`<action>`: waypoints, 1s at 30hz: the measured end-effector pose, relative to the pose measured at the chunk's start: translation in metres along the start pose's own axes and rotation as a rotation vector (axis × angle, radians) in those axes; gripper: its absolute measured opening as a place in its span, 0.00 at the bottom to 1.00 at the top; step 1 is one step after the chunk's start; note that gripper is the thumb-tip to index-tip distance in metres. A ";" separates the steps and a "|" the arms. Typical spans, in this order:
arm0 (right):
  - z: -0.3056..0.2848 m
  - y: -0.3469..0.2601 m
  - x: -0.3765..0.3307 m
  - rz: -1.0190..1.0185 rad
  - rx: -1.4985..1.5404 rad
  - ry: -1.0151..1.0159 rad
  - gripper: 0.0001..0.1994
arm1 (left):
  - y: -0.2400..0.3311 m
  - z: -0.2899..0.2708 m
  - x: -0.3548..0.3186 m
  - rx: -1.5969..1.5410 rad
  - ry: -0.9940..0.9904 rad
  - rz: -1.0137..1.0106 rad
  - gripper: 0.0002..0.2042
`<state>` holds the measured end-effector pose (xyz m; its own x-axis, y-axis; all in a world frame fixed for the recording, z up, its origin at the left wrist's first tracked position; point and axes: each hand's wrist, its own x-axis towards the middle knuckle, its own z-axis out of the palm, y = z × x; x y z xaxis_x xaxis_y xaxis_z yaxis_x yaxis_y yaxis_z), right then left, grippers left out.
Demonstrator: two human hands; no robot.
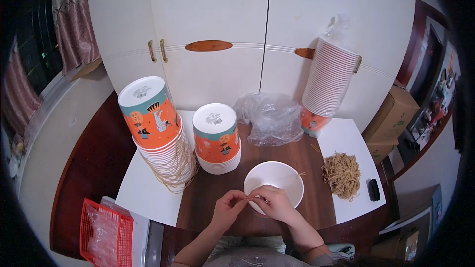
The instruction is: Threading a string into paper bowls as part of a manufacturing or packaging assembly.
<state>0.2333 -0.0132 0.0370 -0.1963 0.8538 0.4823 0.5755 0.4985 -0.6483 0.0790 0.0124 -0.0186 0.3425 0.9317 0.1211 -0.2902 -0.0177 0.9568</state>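
Observation:
A white paper bucket [281,177] stands open end up on the brown strip of the table. A short tan cord [302,173] pokes out at its right rim. At the bucket's near left rim, my left hand [230,208] and my right hand [273,203] meet with fingertips pinched together. Between them is a small bit of what looks like the same tan cord, mostly hidden by the fingers. My right hand covers part of the near rim. To the right lies a heap of tan cords [342,175].
Left of the bucket stand a short stack of upturned orange buckets [217,141] and a taller one [151,116] draped with cords [170,170]. Behind are a clear plastic bag [274,121] and a tall bagged bucket stack [330,76]. A black object [373,190] lies far right; a red basket [84,232] stands lower left.

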 end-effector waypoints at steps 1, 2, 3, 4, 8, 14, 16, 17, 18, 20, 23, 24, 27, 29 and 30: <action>0.000 0.000 0.000 0.023 0.017 -0.023 0.05 | 0.001 0.000 0.000 -0.059 -0.011 -0.013 0.05; -0.001 0.000 0.000 0.046 0.033 -0.046 0.05 | 0.000 -0.001 0.000 -0.059 -0.011 -0.013 0.05; -0.002 -0.001 0.000 0.045 0.033 -0.046 0.05 | -0.002 -0.004 0.000 -0.025 -0.011 -0.028 0.05; -0.004 -0.003 -0.001 0.082 0.029 -0.065 0.05 | -0.003 -0.005 0.000 0.007 -0.015 -0.043 0.06; -0.003 0.000 -0.003 0.104 0.046 -0.054 0.04 | 0.003 0.001 0.002 -0.021 0.027 -0.027 0.05; -0.004 -0.003 -0.002 0.108 0.046 -0.045 0.04 | -0.003 -0.003 0.002 0.239 0.038 0.018 0.05; -0.003 -0.003 -0.002 0.114 0.047 -0.043 0.04 | -0.005 -0.004 0.001 0.221 0.023 0.006 0.06; -0.003 -0.003 -0.002 0.120 0.047 -0.041 0.04 | -0.004 -0.003 0.002 0.221 0.022 0.006 0.06; -0.003 -0.002 -0.002 0.120 0.047 -0.041 0.04 | -0.002 -0.002 0.003 0.245 0.019 0.071 0.06; -0.002 0.000 -0.003 0.121 0.032 -0.025 0.04 | 0.001 0.000 0.004 0.269 0.012 0.135 0.06; -0.001 0.001 -0.004 0.128 0.039 -0.035 0.04 | 0.004 0.002 0.003 0.323 0.011 0.159 0.06; -0.001 0.002 -0.004 0.129 0.038 -0.033 0.04 | 0.005 0.003 0.002 0.329 0.048 0.163 0.06; -0.001 0.003 -0.005 0.129 0.053 -0.042 0.04 | 0.001 0.000 0.001 0.345 0.079 0.128 0.05; -0.001 0.003 -0.005 0.133 0.064 -0.035 0.04 | -0.002 -0.004 -0.001 0.356 0.077 0.093 0.05; 0.000 0.003 -0.005 0.131 0.064 -0.034 0.04 | -0.003 -0.006 -0.001 0.331 0.054 0.048 0.05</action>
<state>0.2360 -0.0154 0.0326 -0.1502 0.9164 0.3710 0.5468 0.3897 -0.7411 0.0741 0.0132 -0.0236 0.2853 0.9446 0.1625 0.0044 -0.1708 0.9853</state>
